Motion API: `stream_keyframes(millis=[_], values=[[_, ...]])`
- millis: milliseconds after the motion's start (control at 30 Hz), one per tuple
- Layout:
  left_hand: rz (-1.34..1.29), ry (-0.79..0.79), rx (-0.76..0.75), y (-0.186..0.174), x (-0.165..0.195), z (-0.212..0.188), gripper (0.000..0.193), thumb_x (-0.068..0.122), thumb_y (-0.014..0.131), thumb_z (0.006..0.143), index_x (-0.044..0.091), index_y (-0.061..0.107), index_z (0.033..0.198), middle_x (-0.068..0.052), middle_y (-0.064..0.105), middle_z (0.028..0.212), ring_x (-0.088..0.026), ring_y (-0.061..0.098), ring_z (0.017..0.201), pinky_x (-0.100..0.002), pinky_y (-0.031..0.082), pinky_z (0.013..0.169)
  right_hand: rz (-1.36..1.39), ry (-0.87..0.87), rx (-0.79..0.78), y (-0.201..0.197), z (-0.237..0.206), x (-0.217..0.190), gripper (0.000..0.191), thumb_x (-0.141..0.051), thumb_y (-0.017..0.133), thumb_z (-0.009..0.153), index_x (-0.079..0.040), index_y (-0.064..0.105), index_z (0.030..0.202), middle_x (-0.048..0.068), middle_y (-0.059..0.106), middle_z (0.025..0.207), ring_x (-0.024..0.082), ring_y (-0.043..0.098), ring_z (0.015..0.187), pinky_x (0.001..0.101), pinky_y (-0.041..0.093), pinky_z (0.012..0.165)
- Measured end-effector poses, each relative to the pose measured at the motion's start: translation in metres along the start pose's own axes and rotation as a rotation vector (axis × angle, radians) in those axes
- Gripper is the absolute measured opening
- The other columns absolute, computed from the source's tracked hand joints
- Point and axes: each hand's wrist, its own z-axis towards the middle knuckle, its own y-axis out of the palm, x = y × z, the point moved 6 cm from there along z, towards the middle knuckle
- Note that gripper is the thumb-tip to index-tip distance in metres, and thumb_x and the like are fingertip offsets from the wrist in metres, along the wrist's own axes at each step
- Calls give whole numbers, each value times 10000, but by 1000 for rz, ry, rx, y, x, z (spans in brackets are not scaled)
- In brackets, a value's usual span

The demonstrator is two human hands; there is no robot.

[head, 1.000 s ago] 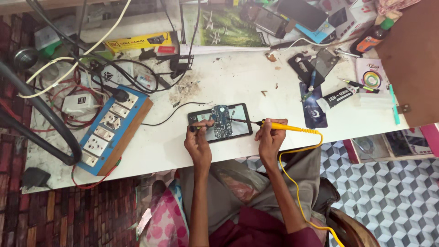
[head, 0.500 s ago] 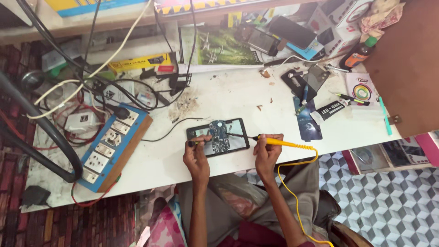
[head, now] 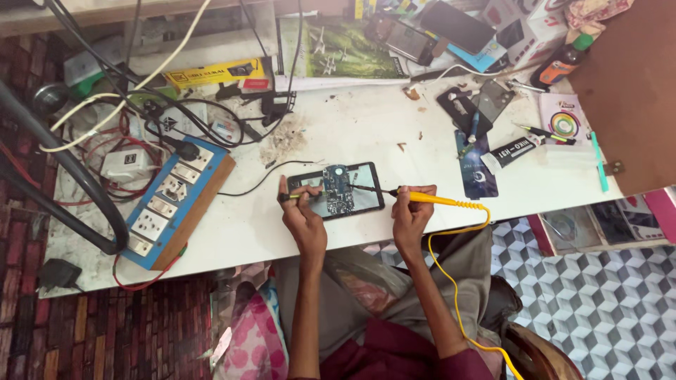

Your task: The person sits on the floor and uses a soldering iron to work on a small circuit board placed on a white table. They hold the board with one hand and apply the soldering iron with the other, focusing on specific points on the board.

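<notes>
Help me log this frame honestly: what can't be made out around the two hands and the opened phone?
- Head view: where the yellow tool's tip meets the circuit board is too small.
- What the left hand pinches: thin, dark, partly covered by fingers.
- Yellow cord's end: cut off by the bottom edge.

White table [head: 436, 211], yellow soldering iron [head: 429, 199] with yellow cord [head: 458, 281], black phone [head: 336, 191] with blue-green board, blue-and-white socket board [head: 169, 204] with brown wooden side, grey-white cube-pattern floor [head: 605, 309], red brick-pattern floor [head: 105, 331], pink-dotted cloth [head: 257, 338].
</notes>
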Motion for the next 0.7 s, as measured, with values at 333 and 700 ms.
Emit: stream_keyframes(millis=[333,700], values=[[20,111,-81,9,20,5,563,-106,356,1068,16,218,1600,-146,645,1017,-233,671,978,-360,507,1010,2,5,-13,3,1,-3,172,-94,589,1060,-56,424,1027,24,532,768,47,487,537,204,406,488],[24,118,-124,13,20,4,569,-7,366,1129,5,113,1639,-118,628,1001,-203,649,979,-353,501,1000,-1,5,-24,-2,1,4,170,-92,594,1071,-55,434,1030,17,529,734,52,490,530,207,419,497]])
